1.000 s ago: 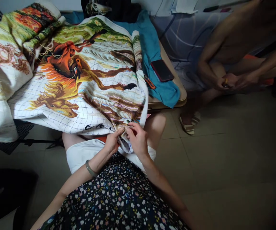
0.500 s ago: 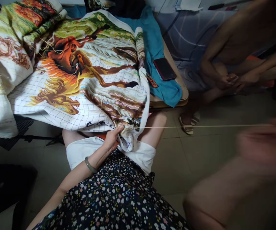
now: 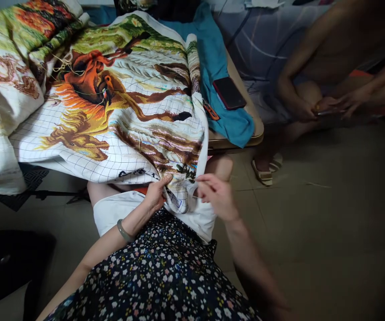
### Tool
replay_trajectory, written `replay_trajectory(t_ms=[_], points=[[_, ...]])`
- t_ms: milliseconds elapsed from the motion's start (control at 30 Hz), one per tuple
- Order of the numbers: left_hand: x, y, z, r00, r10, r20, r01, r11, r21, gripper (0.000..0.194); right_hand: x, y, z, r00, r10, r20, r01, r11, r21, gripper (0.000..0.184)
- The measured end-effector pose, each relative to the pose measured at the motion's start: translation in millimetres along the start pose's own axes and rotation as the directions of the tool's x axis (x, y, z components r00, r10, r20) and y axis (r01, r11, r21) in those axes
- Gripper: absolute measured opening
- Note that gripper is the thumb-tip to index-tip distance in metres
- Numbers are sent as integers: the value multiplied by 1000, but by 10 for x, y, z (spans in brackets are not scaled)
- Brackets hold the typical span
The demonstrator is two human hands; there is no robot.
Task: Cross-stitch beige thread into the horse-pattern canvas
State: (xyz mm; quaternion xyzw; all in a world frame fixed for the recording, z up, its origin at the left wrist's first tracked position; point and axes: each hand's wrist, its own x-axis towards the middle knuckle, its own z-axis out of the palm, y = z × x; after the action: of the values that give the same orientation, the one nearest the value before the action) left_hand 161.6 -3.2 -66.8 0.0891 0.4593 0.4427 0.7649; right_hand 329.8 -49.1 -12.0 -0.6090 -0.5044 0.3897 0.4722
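- Head view: embroidery cloth (image 3: pixel 112 111), a gridded white canvas stitched with orange and brown horses, lies spread over a low table (image 3: pixel 237 140) and hangs off the near edge onto the person's lap
- Left hand (image 3: pixel 155 196) grips the hanging lower edge of the embroidery cloth, thumb on top and fingers curled beneath; a green bangle (image 3: pixel 124 231) sits on that wrist, below the cloth's edge
- Right hand (image 3: pixel 216 195) is at the cloth's lower right corner, fingertips pinched together and touching the fabric; slightly blurred, so whether a needle is between them cannot be told
- Just right of the embroidery cloth a teal cloth (image 3: pixel 217 67) covers the table; a dark phone (image 3: pixel 229 93) lies on it
- Further right of the cloth another person sits on the floor, their hands (image 3: pixel 326 107) together around a small object; a sandal (image 3: pixel 262 171) is below them
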Motion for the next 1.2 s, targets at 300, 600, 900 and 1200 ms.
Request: replay_trajectory(t_ms=[300, 600, 900, 1200], points=[[2, 10, -13, 999, -2, 40, 2, 1000, 9, 31, -6, 140, 488, 994, -93, 64, 109, 944, -312, 23], [-15, 15, 17, 1000, 11, 27, -10, 1000, -19, 33, 12, 125, 500, 991, -119, 61, 133, 922, -363, 23], [3, -3, 7, 1000, 13, 2, -13, 1000, 15, 29, -14, 71, 620, 999, -45, -6, 39, 917, -396, 18], [-8, 9, 46, 998, 49, -37, -47, 997, 54, 23, -59, 271, 711, 990, 138, -26, -138, 990, 4, 15]])
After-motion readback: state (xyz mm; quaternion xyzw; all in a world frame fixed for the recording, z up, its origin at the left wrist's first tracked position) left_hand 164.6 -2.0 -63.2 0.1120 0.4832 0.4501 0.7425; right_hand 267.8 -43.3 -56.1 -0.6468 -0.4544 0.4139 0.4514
